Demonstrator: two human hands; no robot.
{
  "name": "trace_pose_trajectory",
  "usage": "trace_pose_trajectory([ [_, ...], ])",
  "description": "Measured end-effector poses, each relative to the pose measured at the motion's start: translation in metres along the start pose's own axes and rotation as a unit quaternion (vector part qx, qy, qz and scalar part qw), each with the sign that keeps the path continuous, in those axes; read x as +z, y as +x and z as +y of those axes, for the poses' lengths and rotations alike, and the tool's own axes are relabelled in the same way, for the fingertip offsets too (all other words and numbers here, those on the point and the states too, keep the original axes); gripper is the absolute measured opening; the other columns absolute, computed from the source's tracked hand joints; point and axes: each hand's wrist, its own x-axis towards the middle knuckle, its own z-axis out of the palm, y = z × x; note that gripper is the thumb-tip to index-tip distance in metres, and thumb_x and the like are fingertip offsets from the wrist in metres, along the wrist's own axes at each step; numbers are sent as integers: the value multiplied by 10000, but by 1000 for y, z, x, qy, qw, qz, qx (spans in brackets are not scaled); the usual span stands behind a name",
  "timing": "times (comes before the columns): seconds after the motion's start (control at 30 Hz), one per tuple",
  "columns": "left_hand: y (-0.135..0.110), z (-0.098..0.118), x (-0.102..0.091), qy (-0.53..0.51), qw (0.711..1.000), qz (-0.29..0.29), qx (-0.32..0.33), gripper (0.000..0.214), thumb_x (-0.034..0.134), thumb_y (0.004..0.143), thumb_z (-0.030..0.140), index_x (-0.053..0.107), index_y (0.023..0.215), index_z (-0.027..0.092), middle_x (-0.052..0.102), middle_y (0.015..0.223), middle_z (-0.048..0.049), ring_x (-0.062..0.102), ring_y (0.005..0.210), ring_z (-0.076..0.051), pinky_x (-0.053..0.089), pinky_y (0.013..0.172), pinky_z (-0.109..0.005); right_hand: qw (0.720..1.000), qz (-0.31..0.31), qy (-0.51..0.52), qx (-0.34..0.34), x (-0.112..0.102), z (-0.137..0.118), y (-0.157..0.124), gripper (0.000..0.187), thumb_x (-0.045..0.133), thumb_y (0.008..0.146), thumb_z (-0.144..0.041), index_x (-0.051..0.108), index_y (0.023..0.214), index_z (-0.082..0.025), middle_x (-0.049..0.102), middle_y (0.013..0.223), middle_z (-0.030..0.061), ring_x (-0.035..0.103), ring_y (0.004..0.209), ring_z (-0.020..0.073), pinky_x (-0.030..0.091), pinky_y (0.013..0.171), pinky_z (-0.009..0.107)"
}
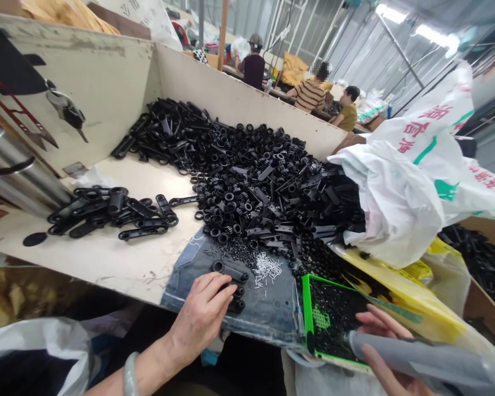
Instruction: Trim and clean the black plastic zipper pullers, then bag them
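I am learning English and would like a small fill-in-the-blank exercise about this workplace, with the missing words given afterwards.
1. The left hand touches long plastic parts whose colour is ____.
2. The right hand holds a long cylinder coloured ____.
3. In the picture, small silver metal pins lie ____ of the rectangular green-rimmed tray.
4. The large white sack bears green and ____ printing.

Missing words: black; grey; left; red.

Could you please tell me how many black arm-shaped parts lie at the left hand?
3, side by side at the left hand: the far part, the middle part and the near part. The hand partly covers them; more may be hidden.
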Motion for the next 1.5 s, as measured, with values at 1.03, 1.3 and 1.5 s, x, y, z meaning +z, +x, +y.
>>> trace_pose_trajectory([
  [1.03, 20, -1, 15, -61, 996, -31, -51, 369, 474, 970, 12, 625, 1296, 95, 690, 1262, -161, 646, 1206, -237, 585, 1051, -406, 909, -7, 401, -110, 190, -75, 42, 191, 538, 878, -142, 449, 972, -282, 592, 650, -85, 466, 474, 113, 440, 451, 231],
  [1.3, 20, -1, 18, -66, 996, -20, -61, 332, 485, 979, 18, 646, 1252, 118, 698, 1235, -147, 656, 1175, -231, 602, 1022, -406, 908, -27, 406, -100, 196, -69, 39, 190, 543, 871, -140, 440, 959, -273, 604, 654, -78, 476, 485, 111, 440, 466, 232],
  [1.5, 25, -1, 12, -60, 993, -78, -58, 380, 427, 980, -10, 607, 1296, 98, 685, 1263, -150, 642, 1187, -236, 602, 1026, -427, 904, -30, 414, -99, 191, -74, 38, 179, 555, 864, -160, 445, 952, -269, 600, 647, -78, 487, 484, 114, 451, 470, 236],
])
